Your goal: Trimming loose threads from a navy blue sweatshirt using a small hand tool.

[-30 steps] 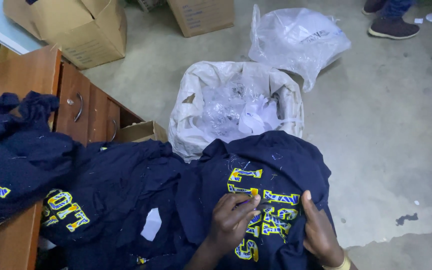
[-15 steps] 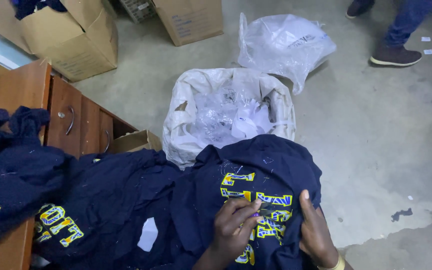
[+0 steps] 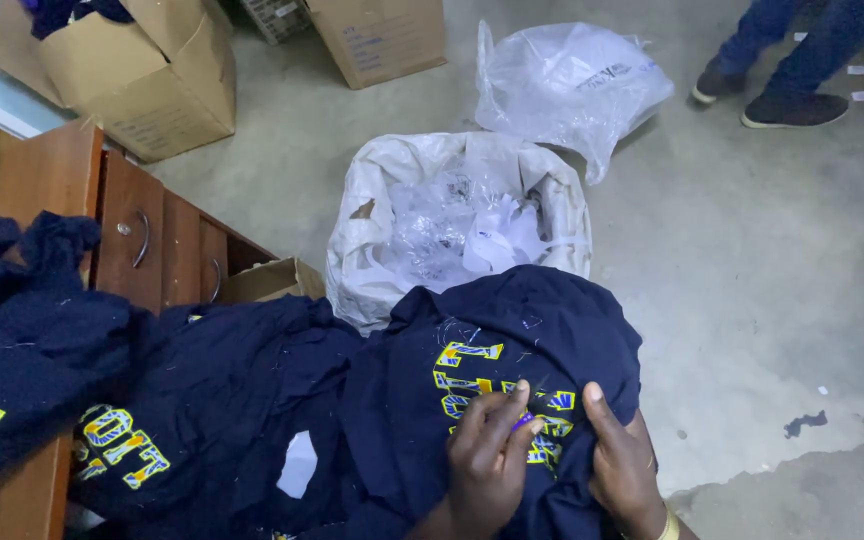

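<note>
Starting at the left, a brown wooden desk with drawers [image 3: 47, 190] carries a heap of dark navy garments with yellow lettering [image 3: 42, 350]. Further right, a navy sweatshirt with yellow-and-blue embroidered letters [image 3: 512, 330] lies bunched in front of a white plastic-lined sack of clear wrappers [image 3: 457, 215]. The left hand [image 3: 487, 455] pinches a small purple tool [image 3: 523, 422] against the letters, fingers curled narrow. The right hand [image 3: 624, 465] grips the cloth just beside.

Two bare hands, left hand [image 3: 487, 465], right hand [image 3: 624, 465], yellow band [image 3: 668, 527] at right wrist, no sleeves
</note>
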